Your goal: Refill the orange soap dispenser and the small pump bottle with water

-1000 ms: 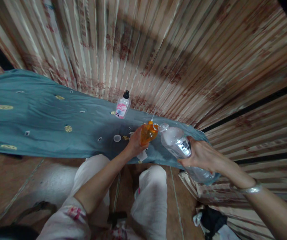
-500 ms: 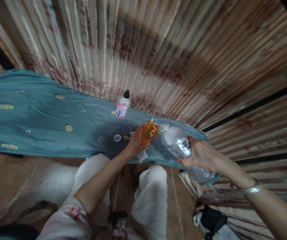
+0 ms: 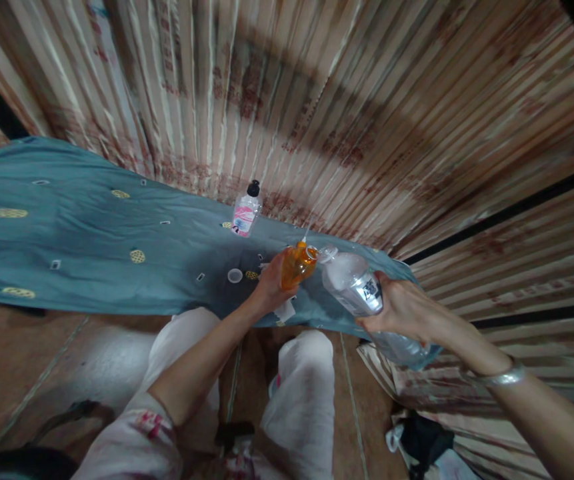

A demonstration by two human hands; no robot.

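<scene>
My left hand [image 3: 273, 283] is wrapped round a small orange bottle [image 3: 299, 267] whose open mouth faces right. In my right hand [image 3: 401, 307] is a large clear plastic bottle [image 3: 349, 280] with a silver label, tilted so its neck points up and left. The two mouths meet or nearly meet; I cannot tell whether they touch. A round white cap [image 3: 235, 275] lies on the cloth left of my left hand. Farther back stands a clear squeeze bottle [image 3: 245, 217] with a black top and a pink label.
A teal cloth [image 3: 87, 233] with pineapple prints covers the long narrow surface. Behind it hangs a pleated striped curtain [image 3: 267, 100], with dark bars at the sides. A whitish scrap [image 3: 285, 311] lies below my left hand. Dark and white items [image 3: 424, 437] rest on the floor at lower right.
</scene>
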